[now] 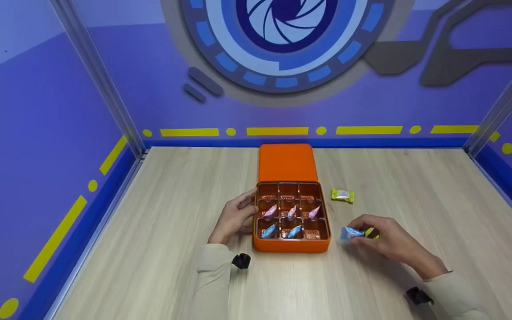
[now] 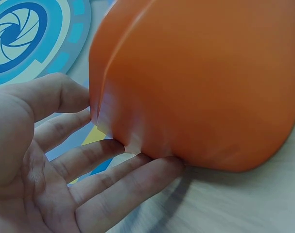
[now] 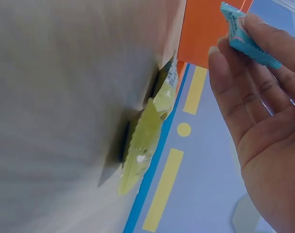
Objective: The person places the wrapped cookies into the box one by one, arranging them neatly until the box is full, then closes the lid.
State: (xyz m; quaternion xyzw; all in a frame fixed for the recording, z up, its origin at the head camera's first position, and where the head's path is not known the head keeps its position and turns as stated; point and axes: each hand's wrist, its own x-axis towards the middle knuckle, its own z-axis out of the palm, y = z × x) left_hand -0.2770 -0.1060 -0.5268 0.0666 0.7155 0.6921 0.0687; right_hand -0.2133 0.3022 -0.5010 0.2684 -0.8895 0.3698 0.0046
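In the head view, an orange box (image 1: 291,246) lies open on the table, its clear divider tray split into several compartments. Three pink-wrapped candies (image 1: 270,211) fill the middle row. Two blue-wrapped candies (image 1: 269,231) lie in the left and middle front compartments. My left hand (image 1: 231,218) rests against the box's left side, and its fairly straight fingers (image 2: 132,184) touch the orange wall in the left wrist view. Right of the box, my right hand (image 1: 389,235) pinches another blue-wrapped candy (image 3: 247,40) between thumb and index finger, above the table surface.
A yellow-wrapped candy (image 1: 342,195) lies on the table right of the box. A second yellow candy (image 3: 142,150) is partly hidden by my right hand in the head view. The orange lid (image 1: 287,162) is folded back near the blue rear wall (image 1: 220,115).
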